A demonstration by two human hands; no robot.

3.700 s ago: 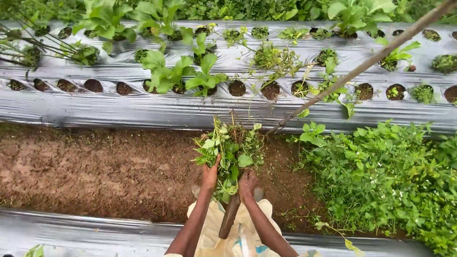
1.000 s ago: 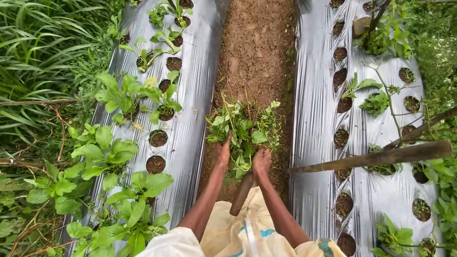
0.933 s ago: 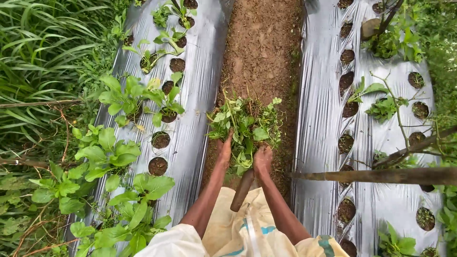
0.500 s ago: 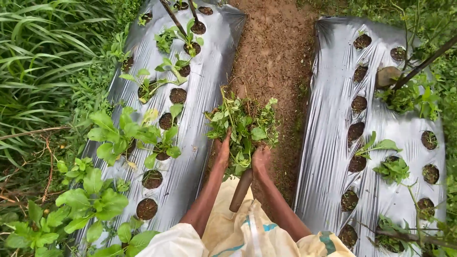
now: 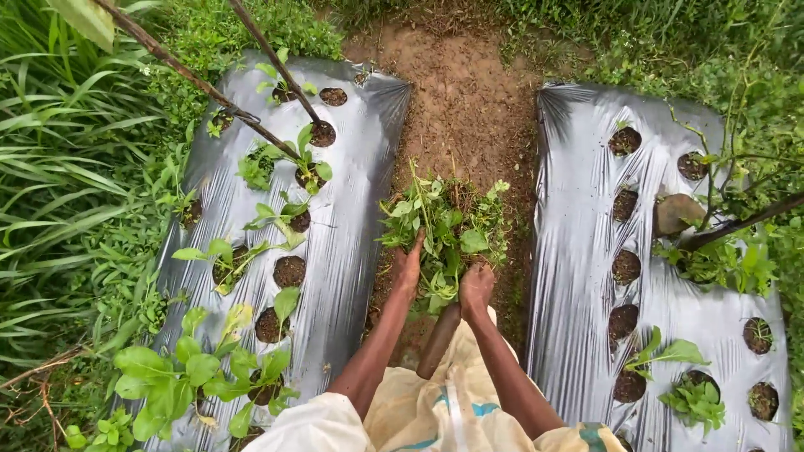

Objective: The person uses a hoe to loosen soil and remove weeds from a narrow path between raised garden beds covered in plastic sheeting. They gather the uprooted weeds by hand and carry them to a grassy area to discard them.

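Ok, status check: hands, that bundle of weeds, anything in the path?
Left hand and right hand both clasped on the weed bundle. Brown handle pokes out below. Dirt path ahead bare between plastic-covered beds.

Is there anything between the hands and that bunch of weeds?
No. Both the left hand and the right hand already press against the bunch of pulled weeds from either side, with nothing visible in between.

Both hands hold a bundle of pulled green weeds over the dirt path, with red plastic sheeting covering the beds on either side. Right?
Not quite: the head view shows the sheeting is silver-grey, not red. The rest holds: left hand and right hand hold the weed bundle over the dirt path.
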